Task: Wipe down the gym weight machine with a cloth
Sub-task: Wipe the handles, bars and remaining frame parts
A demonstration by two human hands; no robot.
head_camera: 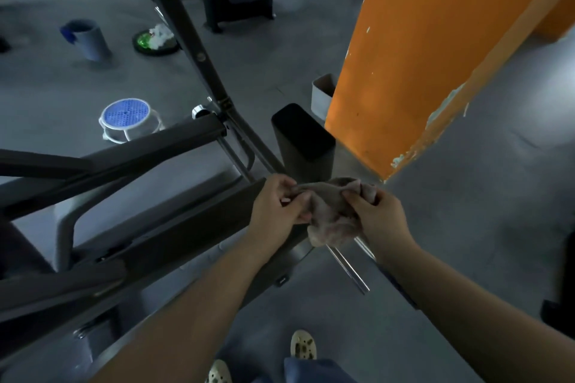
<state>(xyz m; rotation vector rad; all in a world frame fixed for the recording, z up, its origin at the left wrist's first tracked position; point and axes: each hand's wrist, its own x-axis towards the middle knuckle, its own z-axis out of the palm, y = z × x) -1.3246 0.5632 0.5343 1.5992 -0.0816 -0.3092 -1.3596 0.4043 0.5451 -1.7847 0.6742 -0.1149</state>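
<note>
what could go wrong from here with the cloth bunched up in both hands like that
1. The cloth is wadded between the left hand and right hand, so only a small patch may touch the machine frame and leave streaks.
2. A hanging fold near the chrome bar could snag on it.
3. The bucket with the blue strainer and the blue cup stand on the floor by the frame; a step that way might tip them.

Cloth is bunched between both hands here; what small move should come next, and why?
Probably lower the cloth onto the dark frame bar just below and start wiping. The left hand and right hand both grip it above the machine, and it seems not yet pressed on the bar.
</note>
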